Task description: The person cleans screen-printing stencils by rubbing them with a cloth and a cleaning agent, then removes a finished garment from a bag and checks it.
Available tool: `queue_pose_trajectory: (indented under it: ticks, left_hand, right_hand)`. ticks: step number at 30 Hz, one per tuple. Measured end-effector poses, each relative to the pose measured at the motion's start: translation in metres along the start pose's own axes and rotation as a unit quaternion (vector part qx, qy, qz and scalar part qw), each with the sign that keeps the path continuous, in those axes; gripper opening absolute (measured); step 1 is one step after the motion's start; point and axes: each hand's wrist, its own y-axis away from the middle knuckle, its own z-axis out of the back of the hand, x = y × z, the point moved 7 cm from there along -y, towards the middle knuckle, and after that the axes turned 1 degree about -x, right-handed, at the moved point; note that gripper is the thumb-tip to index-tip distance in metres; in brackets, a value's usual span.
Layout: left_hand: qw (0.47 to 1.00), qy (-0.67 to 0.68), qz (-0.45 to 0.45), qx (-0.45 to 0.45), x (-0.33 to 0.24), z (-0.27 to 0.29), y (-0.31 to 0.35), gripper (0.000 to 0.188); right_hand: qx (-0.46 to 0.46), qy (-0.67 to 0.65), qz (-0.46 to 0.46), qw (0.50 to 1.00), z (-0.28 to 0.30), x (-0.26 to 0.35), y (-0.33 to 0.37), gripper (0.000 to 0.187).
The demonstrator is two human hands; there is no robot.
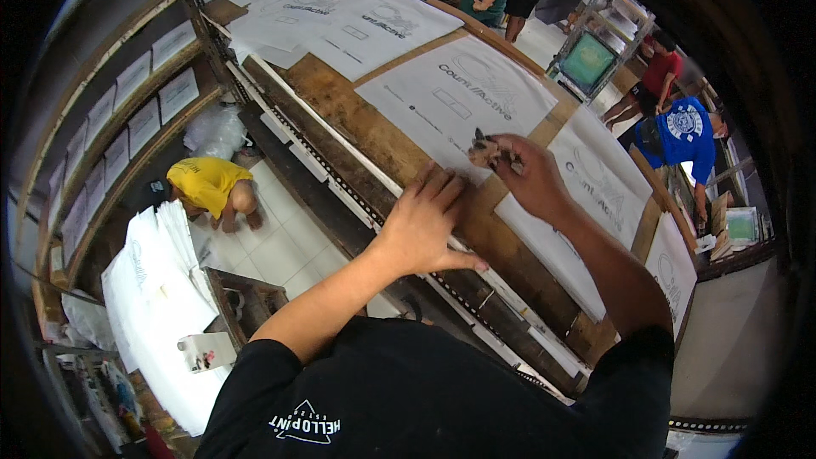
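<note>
My left hand (427,219) leans on the near edge of the long wooden table (327,89), fingers stretched out and thumb apart, with nothing in it. Above the middle of the table, my right hand (534,177) pinches a small crumpled tan-and-dark wad (486,151); its material is too blurred to tell. Below that wad lies a white printed sheet (450,102) with grey lettering and line drawings. Another printed sheet (599,183) lies to the right of my right hand, and one more (557,246) sits partly under my right forearm.
A perforated metal rail (319,163) runs along the table's near edge. At left, a person in yellow (208,187) crouches beside a stack of white sheets (157,289) and wooden shelves (166,51). Several people stand beyond the table, near a green-meshed screen frame (586,61).
</note>
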Motion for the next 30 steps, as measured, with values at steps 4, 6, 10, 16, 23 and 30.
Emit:
queue_pose_trajectory:
  ticks: [4,6,10,16,23,30]
  left_hand:
    - [0.999,0.033,-0.018,-0.034,0.001,0.002,0.001,0.101]
    - [0.997,0.043,-0.034,-0.060,0.002,0.001,0.002,0.095]
    - [0.995,0.053,-0.036,-0.075,0.007,-0.002,0.004,0.095]
    - [0.995,0.064,-0.034,-0.074,0.012,-0.004,0.005,0.100]
    - [0.994,0.060,-0.047,-0.077,0.012,-0.003,0.005,0.098]
    - [0.995,0.036,-0.037,-0.085,0.013,0.000,0.005,0.093]
  right_hand:
    - [0.064,0.088,0.065,0.992,-0.009,0.024,0.004,0.026]
    - [0.085,0.098,0.069,0.989,-0.014,0.027,0.000,0.028]
    - [0.078,0.098,0.089,0.988,-0.030,0.035,-0.030,0.028]
    - [0.034,0.053,0.139,0.988,-0.085,0.039,-0.117,0.025]
    - [0.061,0.043,0.172,0.982,-0.116,0.040,-0.187,0.023]
    - [0.103,0.036,0.095,0.990,-0.038,0.030,-0.098,0.018]
